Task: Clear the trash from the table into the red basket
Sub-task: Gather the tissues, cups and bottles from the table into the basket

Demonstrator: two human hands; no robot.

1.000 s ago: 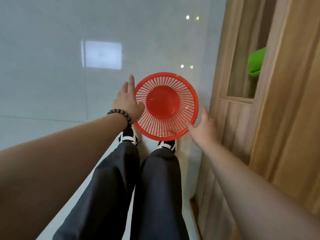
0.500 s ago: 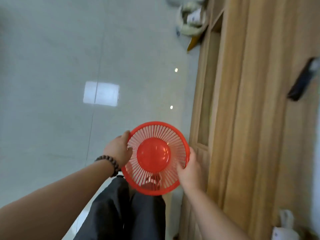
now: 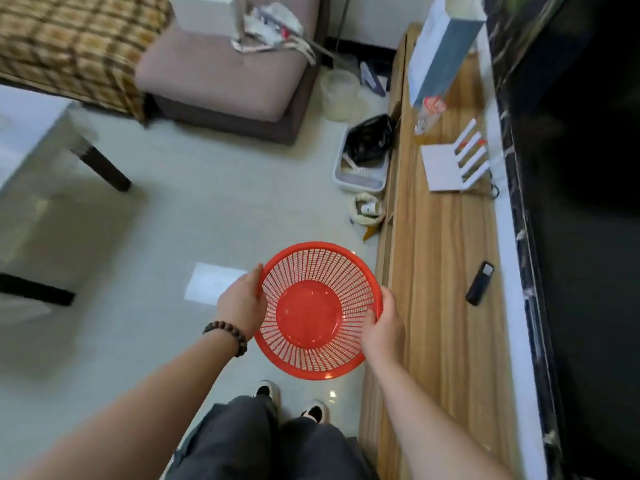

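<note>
A round red basket (image 3: pixel 311 355) with slotted walls and a solid bottom hangs in front of me above the floor, held level and empty. My left hand (image 3: pixel 242 303) grips its left rim; a bead bracelet sits on that wrist. My right hand (image 3: pixel 382 327) grips the right rim, thumb inside the wall. A white table (image 3: pixel 31 140) with dark legs stands at the far left, blurred; I cannot make out any trash on it.
A long wooden cabinet (image 3: pixel 440 258) runs along the right, bearing a black remote (image 3: pixel 479 283), a white router (image 3: pixel 457 164) and a tall box (image 3: pixel 441 46). A grey bin with a black bag (image 3: pixel 363 157) sits on the floor beyond. A sofa (image 3: pixel 228 77) stands at the back.
The basket has come up off the floor in both hands. The view has swung upward from the floor, so the room, the sofa and the cabinet top now show.
</note>
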